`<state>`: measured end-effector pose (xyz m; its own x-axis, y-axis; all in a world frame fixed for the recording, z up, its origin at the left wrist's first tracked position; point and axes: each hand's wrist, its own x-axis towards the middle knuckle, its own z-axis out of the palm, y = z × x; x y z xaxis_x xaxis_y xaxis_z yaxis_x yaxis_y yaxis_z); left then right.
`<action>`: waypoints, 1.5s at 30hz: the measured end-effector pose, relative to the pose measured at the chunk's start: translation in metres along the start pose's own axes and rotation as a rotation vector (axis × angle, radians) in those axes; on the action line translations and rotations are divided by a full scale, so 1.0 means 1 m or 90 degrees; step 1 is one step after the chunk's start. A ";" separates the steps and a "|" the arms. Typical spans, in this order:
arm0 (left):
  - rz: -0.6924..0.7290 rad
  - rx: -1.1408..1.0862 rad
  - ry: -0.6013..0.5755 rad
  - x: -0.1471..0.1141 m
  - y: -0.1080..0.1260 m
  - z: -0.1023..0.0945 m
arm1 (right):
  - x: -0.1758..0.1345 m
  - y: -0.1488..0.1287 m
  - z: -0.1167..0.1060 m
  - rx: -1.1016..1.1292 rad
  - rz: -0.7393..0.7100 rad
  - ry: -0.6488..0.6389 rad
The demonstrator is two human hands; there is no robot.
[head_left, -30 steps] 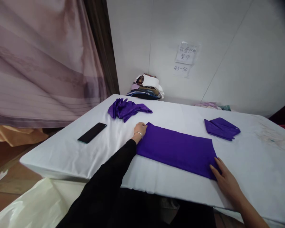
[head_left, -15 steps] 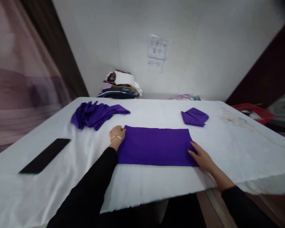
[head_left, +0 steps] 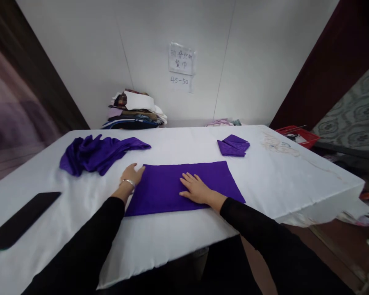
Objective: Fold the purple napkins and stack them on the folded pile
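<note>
A purple cloth napkin [head_left: 166,184], folded into a smooth rectangle, lies flat on the white-covered table [head_left: 169,233] in front of me. My left hand [head_left: 131,176], with a bracelet at the wrist, is at the napkin's far left corner, thumb and fingers slightly apart. Flat on the middle of the napkin rests my right hand [head_left: 197,188], fingers spread. Behind it to the right is a smaller folded purple napkin [head_left: 233,146] with pointed layers. Crumpled purple cloth [head_left: 95,153] lies in a heap at the back left.
A dark flat rectangular board [head_left: 21,221] lies at the left. Folded clothes [head_left: 135,110] are piled behind the table. Pale strings [head_left: 278,145] lie at the right, near a red basket [head_left: 304,137]. Handwritten paper signs [head_left: 181,59] hang on the wall.
My right hand has moved from the napkin's right edge to its middle and now lies flat. The left hand stays at the left corner. The view has turned somewhat right.
</note>
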<state>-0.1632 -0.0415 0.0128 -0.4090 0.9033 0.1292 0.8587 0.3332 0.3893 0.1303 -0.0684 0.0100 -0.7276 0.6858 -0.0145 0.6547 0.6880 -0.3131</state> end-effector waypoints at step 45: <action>0.355 0.038 -0.202 -0.131 0.126 0.045 | -0.133 0.081 0.009 -0.164 0.344 0.074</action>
<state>0.0130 -0.1059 0.0036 0.2062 0.9783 0.0183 0.9357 -0.2026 0.2888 0.2783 -0.1067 -0.0223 -0.2607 0.9654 0.0011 0.9642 0.2604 -0.0507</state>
